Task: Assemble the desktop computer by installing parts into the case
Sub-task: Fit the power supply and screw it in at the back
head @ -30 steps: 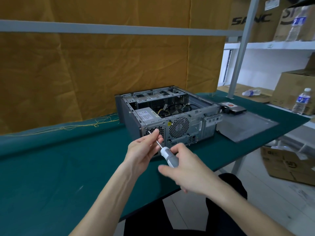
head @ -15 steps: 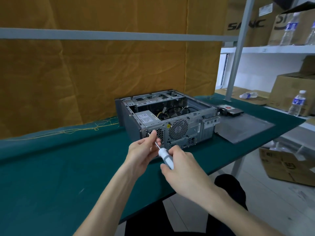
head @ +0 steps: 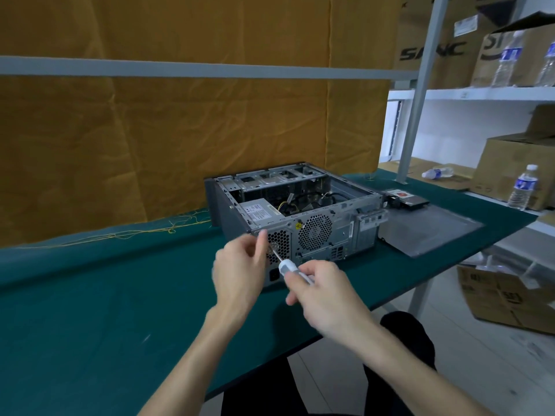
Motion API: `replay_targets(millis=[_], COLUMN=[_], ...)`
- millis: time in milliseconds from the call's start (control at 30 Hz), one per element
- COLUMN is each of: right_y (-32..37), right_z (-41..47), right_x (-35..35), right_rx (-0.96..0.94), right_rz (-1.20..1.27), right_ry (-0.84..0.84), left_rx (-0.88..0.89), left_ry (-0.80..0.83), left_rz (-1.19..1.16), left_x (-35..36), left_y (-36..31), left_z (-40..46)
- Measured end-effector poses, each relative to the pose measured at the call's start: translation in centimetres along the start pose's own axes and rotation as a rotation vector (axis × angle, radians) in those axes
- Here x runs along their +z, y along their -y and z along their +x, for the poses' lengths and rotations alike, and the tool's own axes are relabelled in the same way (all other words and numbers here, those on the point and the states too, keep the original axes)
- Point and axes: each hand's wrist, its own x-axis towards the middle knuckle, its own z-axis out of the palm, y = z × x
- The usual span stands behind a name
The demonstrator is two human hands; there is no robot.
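Right hand [head: 322, 292] clamped on screwdriver [head: 292, 270]; left hand [head: 240, 265] pinching its shaft at case [head: 345, 232] rear; risks slipping off screw, stripping it.

Ochre curtain [head: 186, 130], green table [head: 90, 295], white shelving [head: 480, 93]

Legible markings: large black letters, partly hidden by a shelf post, reading "S" and "C" with blurred strokes between, on the cardboard box [head: 432, 46] on the upper shelf. Yellow triangular warning sign [head: 298, 226] on the rear panel of the computer case [head: 336, 232], beside the fan grille. White printed label [head: 256, 212] on the power supply, text too small to read. Bottle labels blurred.
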Motion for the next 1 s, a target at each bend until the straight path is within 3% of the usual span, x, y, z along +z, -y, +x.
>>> replay_targets(millis=[67, 133, 167, 267, 300, 367, 433, 533, 567, 600, 633, 733, 833, 900, 1000], right_y=[0.8, 1.0, 1.0, 1.4, 1.4, 1.5, 1.8, 2.3, 2.2, 1.9, 1.8, 1.7, 2.5, 2.5, 2.5], right_z=[0.1, 0.1, 0.1, -0.3, -0.3, -0.2, 0.4, 1.5, 1.5, 1.4, 1.2, -0.1, -0.7, -0.1, 1.0], right_x=[-0.5, -0.8, -0.9, -0.7, -0.3, 0.3, 0.1, -1.7, -2.3, -2.6, -2.6, -1.1, 1.0, 0.6, -1.1], right_rx=[0.244, 0.306, 0.272, -0.024, -0.117, -0.254, -0.19, 0.27, 0.336, 0.324, 0.246, -0.154, -0.306, -0.241, 0.251], right_rz=[0.418, 0.495, 0.356, -0.455, -0.618, -0.71, -0.482, 0.345, 0.458, 0.405, 0.181, -0.735, -0.976, -0.717, 0.169], right_ry=[0.137, 0.19, 0.194, 0.031, -0.055, -0.177, -0.129, 0.193, 0.222, 0.209, 0.169, -0.107, -0.172, -0.148, 0.124], left_rx=[0.183, 0.33, 0.38, 0.416, 0.432, 0.471, 0.495, 0.47, 0.468, 0.466, 0.465, 0.474, 0.448, 0.436, 0.423], left_ry=[-0.184, -0.095, 0.015, 0.201, 0.202, 0.18, 0.139, 0.1, 0.098, 0.103, 0.105, 0.085, 0.054, 0.059, 0.036], left_rz=[0.083, 0.048, 0.035, 0.055, 0.062, 0.069, 0.071, 0.057, 0.05, 0.045, 0.039, 0.015, -0.019, -0.031, -0.048], left_x=[-1.0, -1.5, -1.6, -1.7, -1.6, -1.4, -1.2, -0.9, -0.8, -0.7, -0.7, -0.3, 0.1, 0.2, 0.2], left_y=[1.0, 1.9, 2.3, 2.7, 3.0, 3.2, 3.2, 3.1, 3.2, 3.2, 3.4, 3.6, 3.6, 3.5, 3.4], left_z=[0.8, 2.2, 3.0, 4.3, 4.6, 4.6, 4.5, 4.2, 4.1, 3.9, 3.8, 3.5, 3.4, 3.4, 3.3])
